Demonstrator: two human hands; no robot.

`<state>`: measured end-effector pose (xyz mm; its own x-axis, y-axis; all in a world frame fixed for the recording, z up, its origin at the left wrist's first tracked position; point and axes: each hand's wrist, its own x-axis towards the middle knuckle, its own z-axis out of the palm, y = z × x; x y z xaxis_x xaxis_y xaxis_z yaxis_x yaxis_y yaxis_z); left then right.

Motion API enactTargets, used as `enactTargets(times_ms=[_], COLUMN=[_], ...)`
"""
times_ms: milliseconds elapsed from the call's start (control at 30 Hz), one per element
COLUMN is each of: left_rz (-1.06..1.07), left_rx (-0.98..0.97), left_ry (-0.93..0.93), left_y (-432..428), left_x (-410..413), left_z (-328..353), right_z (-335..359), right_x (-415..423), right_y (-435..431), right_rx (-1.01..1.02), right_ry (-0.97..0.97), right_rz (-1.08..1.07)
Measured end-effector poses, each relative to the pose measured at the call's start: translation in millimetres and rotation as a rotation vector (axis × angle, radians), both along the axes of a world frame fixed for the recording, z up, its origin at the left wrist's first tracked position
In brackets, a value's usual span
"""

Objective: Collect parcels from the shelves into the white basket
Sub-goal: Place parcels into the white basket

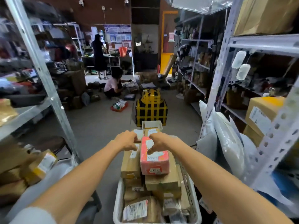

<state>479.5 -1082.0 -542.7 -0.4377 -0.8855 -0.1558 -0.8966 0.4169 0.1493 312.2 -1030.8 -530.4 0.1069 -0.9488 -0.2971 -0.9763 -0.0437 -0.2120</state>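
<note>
Hands atop the white basket (117, 199)
Fingers of the right hand (159, 142) pinched the pink parcel (154, 160) at its far end, its length running near-to-far; the left hand (127, 140) curled on the tan box (130, 165) alongside.

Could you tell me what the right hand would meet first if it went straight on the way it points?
Probably the small labelled box just beyond the right hand, which grips the far end of the pink parcel; depth there is hard to judge.

Pale grey short sleeve (30, 215).
</note>
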Motion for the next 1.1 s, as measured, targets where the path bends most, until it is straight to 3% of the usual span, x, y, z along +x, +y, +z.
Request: enactTargets(times_ms=[267, 667, 833, 1100], left_rz=[0.282, 0.833, 1.127, 1.517], left_rx=[0.047, 0.047, -0.022, 0.011], left_ry=[0.044, -0.005, 0.046, 0.086], left_y=[77, 279, 391, 612], left_x=[28, 151, 204, 236], left_z=[4, 3, 17, 24], right_z=[3, 7, 26, 34], right_x=[25, 167, 234, 335], right_y=[26, 132, 213, 403], right_rx=[-0.013, -0.036, -0.113, -0.035], right_ry=[0.109, 0.107, 0.048, 0.001], right_rz=[0.313, 0.825, 1.089, 1.495])
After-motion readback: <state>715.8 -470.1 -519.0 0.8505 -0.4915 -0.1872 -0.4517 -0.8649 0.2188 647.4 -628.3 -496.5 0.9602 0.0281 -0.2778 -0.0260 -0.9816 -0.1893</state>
